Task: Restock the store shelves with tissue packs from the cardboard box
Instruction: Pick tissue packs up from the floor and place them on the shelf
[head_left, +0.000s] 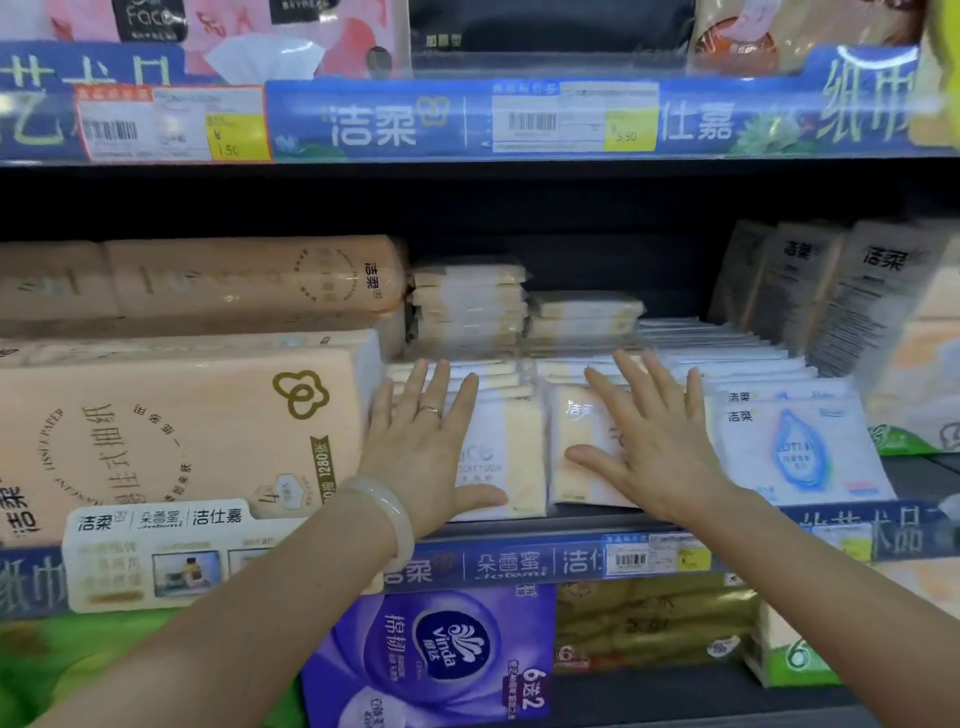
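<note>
A store shelf (519, 525) carries the tissue packs (519, 457), lying directly under both grips: left hand (421, 452) and right hand (649, 447) spread flat, pinching nothing. Packs look light, soft, slippery-wrapped; best held by their side edges.

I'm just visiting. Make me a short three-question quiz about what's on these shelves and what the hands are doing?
1. True or false: the left hand and the right hand lie flat on the small yellow-and-white tissue packs.
2. Which wrist wears the pale bangle?
3. The purple Vinda pack sits: A) on the shelf above, B) on the shelf below, C) beside the hands.

Key: 1 true; 2 left; 3 B.
</note>
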